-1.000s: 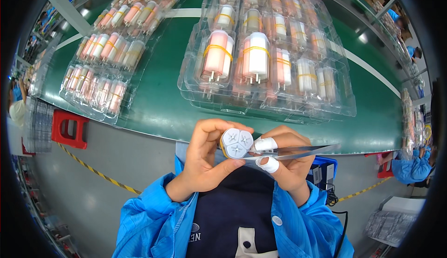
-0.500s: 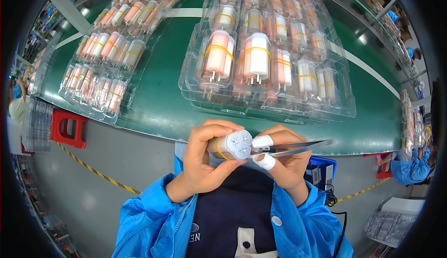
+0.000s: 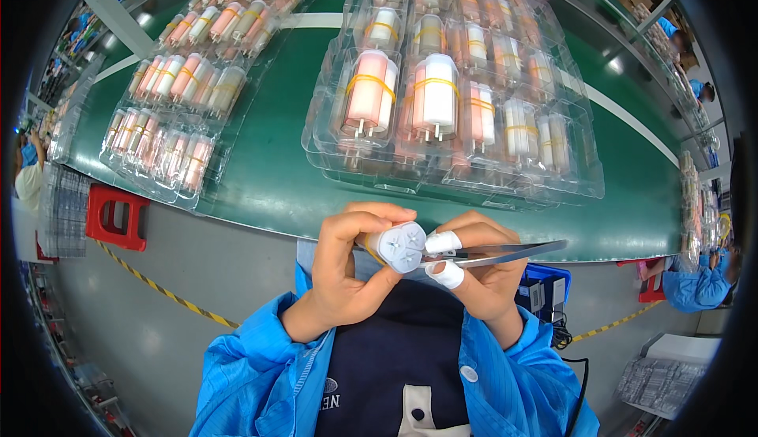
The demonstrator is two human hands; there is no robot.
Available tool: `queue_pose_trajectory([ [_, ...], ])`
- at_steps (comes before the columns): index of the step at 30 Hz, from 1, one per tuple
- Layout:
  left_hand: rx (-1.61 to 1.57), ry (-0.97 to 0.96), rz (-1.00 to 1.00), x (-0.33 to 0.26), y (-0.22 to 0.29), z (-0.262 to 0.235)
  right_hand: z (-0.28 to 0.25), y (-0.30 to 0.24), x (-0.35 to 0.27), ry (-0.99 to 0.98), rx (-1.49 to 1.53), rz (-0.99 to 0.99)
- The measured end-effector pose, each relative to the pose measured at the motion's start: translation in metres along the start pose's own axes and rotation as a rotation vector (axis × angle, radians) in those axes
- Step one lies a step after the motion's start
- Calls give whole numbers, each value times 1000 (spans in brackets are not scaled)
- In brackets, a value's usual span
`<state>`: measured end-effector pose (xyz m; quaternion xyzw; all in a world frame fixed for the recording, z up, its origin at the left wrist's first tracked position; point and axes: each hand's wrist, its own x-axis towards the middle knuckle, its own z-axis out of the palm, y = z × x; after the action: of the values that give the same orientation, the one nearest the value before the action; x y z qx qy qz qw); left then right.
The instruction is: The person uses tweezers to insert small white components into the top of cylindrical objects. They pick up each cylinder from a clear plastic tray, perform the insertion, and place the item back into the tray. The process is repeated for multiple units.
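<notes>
My left hand [image 3: 343, 267] is closed around a bundle of grey cylinders [image 3: 402, 247] bound with a yellow rubber band. Their round ends, with small pins at the centres, face up and to the right. In my right hand [image 3: 482, 267] is a pair of metal tweezers [image 3: 513, 252], pinched between a thumb and finger wrapped in white tape. The tweezers' tips are close to the bundle's edge; whether they touch it is hidden by the fingers. Beyond my hands, a clear plastic tray [image 3: 332, 157] holds pink, white and grey cylinders in banded bundles.
More clear trays [image 3: 170, 187] of bundled cylinders lie at the left of the green table [image 3: 260, 192]. A red stool [image 3: 116, 216] stands on the floor at left, a blue bin [image 3: 553, 279] below the table's edge at right. Another person in blue [image 3: 699, 287] is at far right.
The bundle in my left hand has turned so its round ends face me more fully, and it has shifted slightly left. My right hand and the tweezers have barely moved.
</notes>
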<state>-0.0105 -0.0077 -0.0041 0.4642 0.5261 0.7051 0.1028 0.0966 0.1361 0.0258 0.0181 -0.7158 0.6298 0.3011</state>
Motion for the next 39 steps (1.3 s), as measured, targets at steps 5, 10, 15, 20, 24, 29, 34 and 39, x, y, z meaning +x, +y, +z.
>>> queue_pose_trajectory([
  [5,-26,-27,-28,1,1,0,0,-2,0,-1,2,12],
  [10,-39,-32,-18,1,0,1,0,-3,-1,-8,0,19],
  [15,-33,-44,12,3,0,1,-1,-3,-1,-11,-5,13],
  [20,-30,-45,20,4,-1,1,-1,-3,0,-13,-18,3],
  [24,-26,-41,23,4,-1,1,-1,-3,0,-18,-16,6],
  [29,-29,-41,27,4,-1,1,-1,-1,0,-16,-19,1],
  [34,-26,-31,23,4,-1,3,-1,-2,-1,-14,-5,11],
  [39,-11,-35,26,5,0,4,-2,-1,-2,-7,8,17],
])
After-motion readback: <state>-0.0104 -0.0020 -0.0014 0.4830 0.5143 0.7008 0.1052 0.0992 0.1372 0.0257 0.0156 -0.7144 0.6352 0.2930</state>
